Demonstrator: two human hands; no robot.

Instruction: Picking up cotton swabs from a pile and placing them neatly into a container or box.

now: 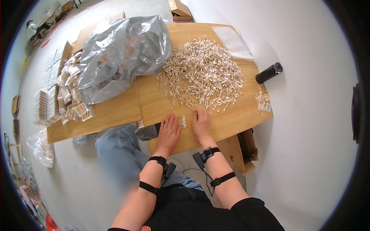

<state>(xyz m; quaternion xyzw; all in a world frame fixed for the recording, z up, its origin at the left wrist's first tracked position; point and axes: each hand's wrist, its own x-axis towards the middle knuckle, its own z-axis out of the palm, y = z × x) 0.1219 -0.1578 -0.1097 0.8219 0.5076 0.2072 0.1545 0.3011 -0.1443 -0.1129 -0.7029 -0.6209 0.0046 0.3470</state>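
Observation:
A large heap of cotton swabs (206, 71) covers the middle of the wooden table. Near the front edge, a short row of cotton swabs (182, 122) lies side by side between my hands. My left hand (169, 133) rests flat beside this row, fingers stretched out, its fingertips close to the swabs' left ends. My right hand (202, 122) is just right of the row, thumb and fingers pinched on the stick of a single cotton swab (191, 109) that points toward the heap. The fingers partly hide this swab.
A big grey plastic bag (123, 57) lies on the table's left, beside many small packs (69, 90) and stacked packs (47, 107). A black bottle (269, 73) stands right. Loose swabs (261, 103) lie near the right edge; a cardboard box (235, 152) sits below.

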